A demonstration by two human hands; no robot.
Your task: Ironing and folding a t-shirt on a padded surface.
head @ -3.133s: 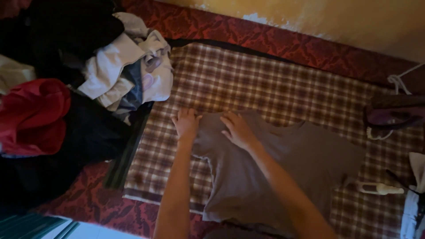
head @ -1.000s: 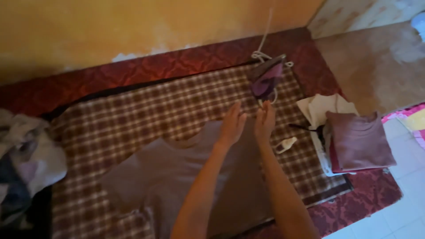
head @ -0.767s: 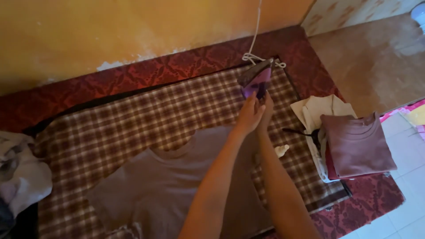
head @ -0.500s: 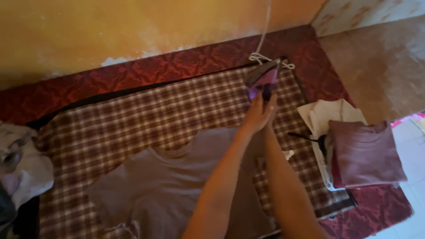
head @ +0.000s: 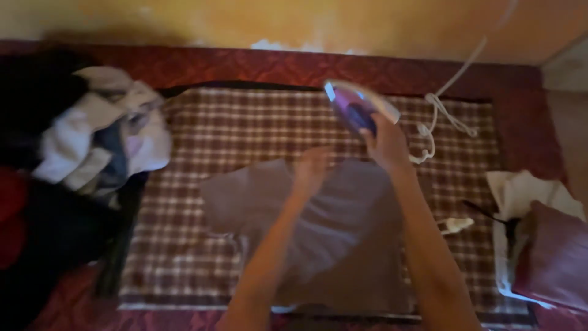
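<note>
— Red patterned floor covering [head: 294,64] runs under a yellow wall, and on it lies a brown-and-cream checked cloth [head: 245,122] spread flat. What sits at the far left?

— At the left edge there is a loose heap of crumpled clothes in white, grey, black and red [head: 79,153], touching the cloth's left border. Next to the right, on the checked cloth, lies a grey short-sleeved shirt [head: 343,245], spread out with one sleeve pointing left.

— And the person's hands?

— The left hand [head: 311,170] rests flat on the shirt's upper edge, fingers loose, gripping nothing. The right hand [head: 386,144] is clenched around the handle of a purple and white clothes iron [head: 358,109], which is lifted clear of the cloth and tilted, above the shirt's top edge. Motion blur hides the finer detail.

— What has changed?

— Half a second ago the iron stood by the cloth's far corner with the hand just reaching it; now it is off the cloth and carried towards the shirt. Judging by that, smoothing by hand has given way to pressing.

— Further right?

— A white cord [head: 441,110] trails from the iron up the wall. A small white object [head: 456,225] lies beside the shirt, and a stack of folded white and maroon garments [head: 545,245] sits at the right edge.
</note>
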